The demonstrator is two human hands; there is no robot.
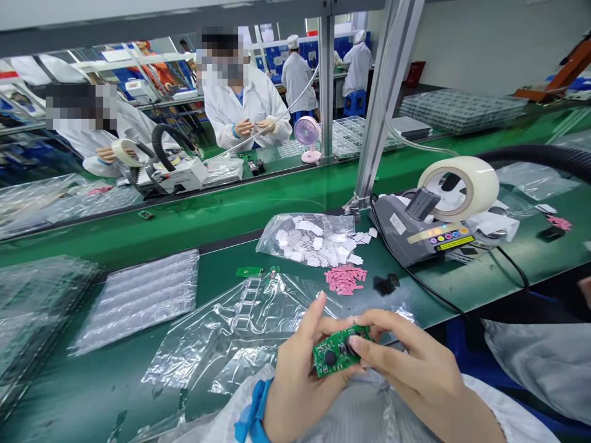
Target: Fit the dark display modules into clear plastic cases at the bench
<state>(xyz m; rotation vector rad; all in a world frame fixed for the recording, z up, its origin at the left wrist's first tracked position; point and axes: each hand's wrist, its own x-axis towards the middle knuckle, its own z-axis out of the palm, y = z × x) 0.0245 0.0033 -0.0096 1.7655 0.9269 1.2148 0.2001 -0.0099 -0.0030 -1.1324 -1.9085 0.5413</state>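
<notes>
Close to my body, both hands hold a small green circuit board (329, 352) with black round parts on its face. My left hand (300, 369), with a blue band at the wrist, grips the board's left end between thumb and fingers. The fingers of my right hand (406, 363) close on its right end, the thumb pressing by a black part. Just beyond lie a pile of pink strips (345, 280), some black pieces (386, 284) and a bag of white pieces (309, 240). Clear plastic film (198, 344) spreads to the left, with another green board (249, 271) at its far edge.
A tape dispenser (401, 231) with a large roll stands at the right, its black cable trailing forward. Clear trays (143, 295) are at the left. A metal post (383, 98) rises behind the bench. Co-workers in white coats sit across the green line beside a pink fan (307, 135).
</notes>
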